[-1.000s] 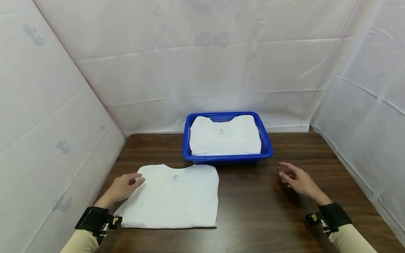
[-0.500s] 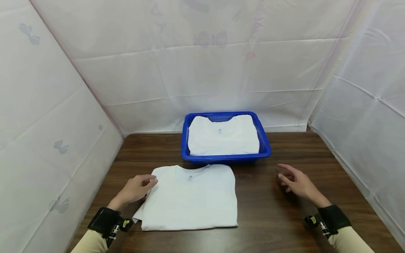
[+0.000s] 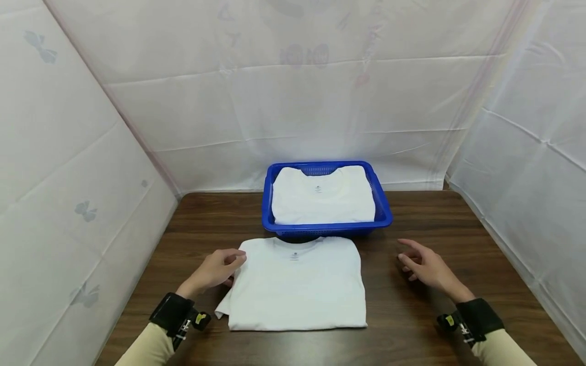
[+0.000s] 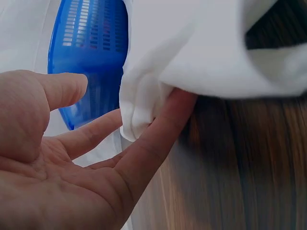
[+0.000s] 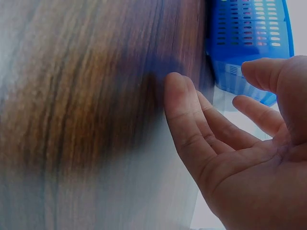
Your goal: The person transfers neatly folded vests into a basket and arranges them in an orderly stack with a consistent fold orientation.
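A folded white T-shirt (image 3: 297, 287) lies on the table in front of the blue basket (image 3: 327, 227), its neckline toward the basket. At the shirt's left edge is my left hand (image 3: 212, 269). In the left wrist view, the fingers of the left hand (image 4: 86, 153) touch the shirt's edge (image 4: 139, 96), and one fingertip is tucked under the cloth. The thumb stands apart from the shirt. My right hand (image 3: 428, 267) hovers over the table right of the shirt, fingers relaxed; the right wrist view shows nothing between the fingers of that hand (image 5: 230, 148).
Inside the basket lies another folded white T-shirt (image 3: 322, 201). The dark wooden table (image 3: 210, 216) ends at a white sheet wall (image 3: 220, 112) behind. More sheets hang at the left (image 3: 59, 152) and right (image 3: 535, 168).
My left hand has moved to the right, and the folded T-shirt has slid right along with it, now in front of the basket. The right hand has barely shifted.
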Action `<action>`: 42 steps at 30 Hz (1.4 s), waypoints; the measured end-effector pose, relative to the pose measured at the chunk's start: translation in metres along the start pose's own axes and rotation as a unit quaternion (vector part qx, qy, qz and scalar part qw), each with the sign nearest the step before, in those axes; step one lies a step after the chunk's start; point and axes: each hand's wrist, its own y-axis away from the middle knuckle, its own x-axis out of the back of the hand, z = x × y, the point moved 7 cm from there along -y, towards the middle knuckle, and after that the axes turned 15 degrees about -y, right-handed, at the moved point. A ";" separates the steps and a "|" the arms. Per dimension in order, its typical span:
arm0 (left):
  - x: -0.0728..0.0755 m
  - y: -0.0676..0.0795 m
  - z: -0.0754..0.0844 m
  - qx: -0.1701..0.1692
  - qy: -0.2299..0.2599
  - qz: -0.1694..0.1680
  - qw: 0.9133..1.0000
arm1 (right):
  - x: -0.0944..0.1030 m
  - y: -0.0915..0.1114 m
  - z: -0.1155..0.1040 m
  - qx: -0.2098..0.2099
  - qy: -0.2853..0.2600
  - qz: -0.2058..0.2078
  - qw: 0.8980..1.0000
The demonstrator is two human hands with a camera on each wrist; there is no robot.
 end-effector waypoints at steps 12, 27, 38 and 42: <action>-0.027 -0.015 0.031 -0.023 0.024 -0.027 0.999 | -0.003 0.004 -0.001 -0.006 0.008 0.009 1.000; -0.062 -0.024 0.075 -0.053 0.059 -0.034 0.996 | -0.008 0.007 -0.002 -0.015 0.014 0.024 0.999; -0.071 -0.025 0.082 -0.044 0.078 -0.009 0.996 | -0.012 0.004 -0.006 0.014 0.085 0.054 0.995; -0.072 -0.026 0.081 -0.040 0.084 -0.010 0.996 | -0.017 0.000 -0.010 0.033 0.092 0.044 0.994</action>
